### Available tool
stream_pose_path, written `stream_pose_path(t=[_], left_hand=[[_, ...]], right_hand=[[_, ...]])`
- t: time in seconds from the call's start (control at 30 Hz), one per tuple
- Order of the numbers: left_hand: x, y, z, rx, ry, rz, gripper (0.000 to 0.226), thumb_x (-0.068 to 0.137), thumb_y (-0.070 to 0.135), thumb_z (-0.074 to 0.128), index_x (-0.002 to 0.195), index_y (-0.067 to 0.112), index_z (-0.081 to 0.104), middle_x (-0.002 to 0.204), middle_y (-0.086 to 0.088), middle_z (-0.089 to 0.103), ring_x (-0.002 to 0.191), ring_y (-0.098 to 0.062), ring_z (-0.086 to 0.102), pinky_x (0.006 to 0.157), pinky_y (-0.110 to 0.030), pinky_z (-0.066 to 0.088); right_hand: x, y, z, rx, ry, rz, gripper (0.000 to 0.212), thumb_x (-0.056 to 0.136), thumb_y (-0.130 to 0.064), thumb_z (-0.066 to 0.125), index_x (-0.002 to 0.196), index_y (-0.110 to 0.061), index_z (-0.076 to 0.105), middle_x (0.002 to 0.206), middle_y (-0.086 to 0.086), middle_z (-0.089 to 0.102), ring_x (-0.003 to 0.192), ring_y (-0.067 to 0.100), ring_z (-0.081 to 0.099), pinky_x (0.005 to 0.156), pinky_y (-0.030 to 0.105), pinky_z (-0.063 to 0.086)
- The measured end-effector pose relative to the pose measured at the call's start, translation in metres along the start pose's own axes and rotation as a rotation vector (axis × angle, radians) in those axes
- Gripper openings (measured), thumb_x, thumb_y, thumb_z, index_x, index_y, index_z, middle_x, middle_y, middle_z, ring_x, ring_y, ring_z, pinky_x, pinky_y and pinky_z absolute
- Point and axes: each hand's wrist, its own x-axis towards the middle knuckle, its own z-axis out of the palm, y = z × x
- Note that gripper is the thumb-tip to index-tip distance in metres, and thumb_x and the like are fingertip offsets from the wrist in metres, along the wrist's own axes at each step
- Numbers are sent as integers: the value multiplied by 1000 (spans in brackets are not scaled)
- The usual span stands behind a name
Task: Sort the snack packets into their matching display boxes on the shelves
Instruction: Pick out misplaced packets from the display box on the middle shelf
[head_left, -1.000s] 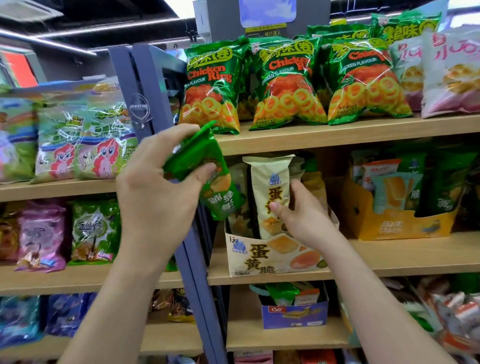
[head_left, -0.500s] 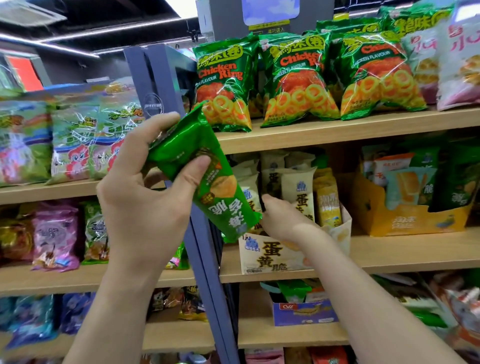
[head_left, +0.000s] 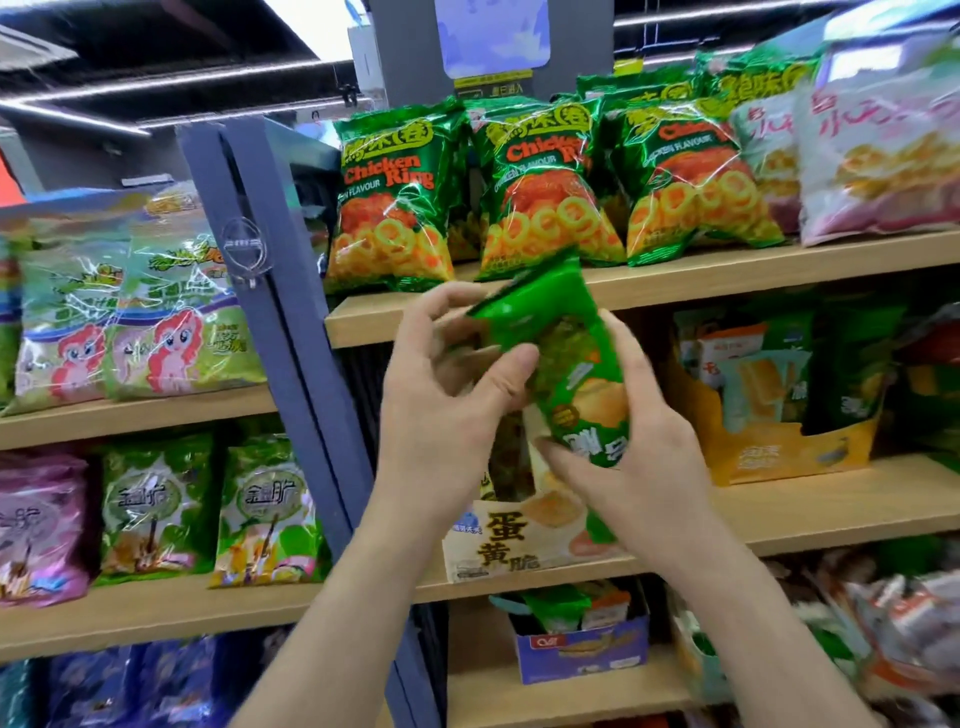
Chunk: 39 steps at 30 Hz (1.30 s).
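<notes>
I hold a green snack packet (head_left: 563, 364) upside down in front of the middle shelf. My left hand (head_left: 447, 395) pinches its upper part with thumb and fingers. My right hand (head_left: 628, 447) grips its lower end, fingers curled round the right side and thumb under it. Behind my hands stands a cream display box (head_left: 504, 540) with yellow-egg print. An orange-yellow display box (head_left: 769, 447) holding green and teal packets sits to the right on the same shelf.
Chicken Ring bags (head_left: 395, 197) line the top shelf. A blue-grey upright post (head_left: 291, 332) divides the two shelf units. Pony-print bags (head_left: 171, 322) and green bags (head_left: 265, 509) fill the left shelves. A blue box (head_left: 582, 649) sits on the lower shelf.
My right hand left the cream packets in the box and came up to take the lower end of the green packet. The packet moved right, in front of the cream box.
</notes>
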Motion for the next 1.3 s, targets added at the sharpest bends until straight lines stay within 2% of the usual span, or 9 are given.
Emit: stream_pose_path(t=[0.07,0.17,0.23,0.33,0.67,0.83,1.1,1.2,1.3], left_hand=[[-1,-16,4,-45,-38,-119,35,83,21,68,113,28,53,112,2,64,100,-9,66,78,-31,58],[2,-48,0,571,-124,-25,30,91,15,65,118,26,59,111,10,63,99,2,58,85,-16,49],[5,-68,5,869,-224,52,39,94,15,59,133,21,54,124,5,59,109,-9,57,94,-28,49],[11,-83,21,1078,-395,-32,45,97,21,53,140,16,39,126,-5,52,110,-27,56,88,-40,48],[23,-87,20,1164,-392,-20,37,94,35,59,123,18,43,113,-11,53,93,-36,59,73,-39,47],[24,-78,3,1129,-280,100,24,91,17,61,109,22,45,91,-3,60,77,-28,57,65,-41,48],[23,-86,22,1514,-204,225,26,89,23,67,109,17,52,71,-2,45,55,-24,45,44,-28,22],[24,-89,28,1649,-263,180,31,86,17,68,114,18,56,85,-6,58,77,-26,59,47,-31,26],[25,-87,28,1692,-271,228,27,75,10,76,98,12,62,99,-12,57,93,-31,55,46,-31,35]], right_hand=[[-3,11,-13,72,137,112,71,77,-26,81,135,-33,42,101,-22,61,92,-9,61,72,9,49],[-12,37,-32,169,112,326,42,79,-24,79,111,-32,53,92,-11,64,82,1,63,66,22,50],[-19,52,-33,188,49,427,36,80,-25,78,105,-35,53,93,-7,66,83,8,64,69,31,52],[-26,65,-20,303,-29,530,37,82,-23,77,109,-34,53,95,-4,67,85,13,67,66,28,51],[-24,81,-9,230,-153,414,44,87,-30,71,121,-28,44,107,-6,64,93,5,64,77,30,56],[-21,83,-14,203,-111,393,34,87,-36,69,111,-27,47,101,-6,65,85,2,64,75,34,56],[-17,88,-32,134,-96,438,44,87,-55,59,120,-31,43,105,-9,63,94,11,63,79,39,53],[-18,87,-30,202,-75,447,50,86,-55,58,128,-34,42,111,-14,62,98,5,62,80,31,51],[-21,89,-31,366,-47,464,49,87,-49,63,132,-46,41,113,-19,64,98,2,64,82,30,53]])
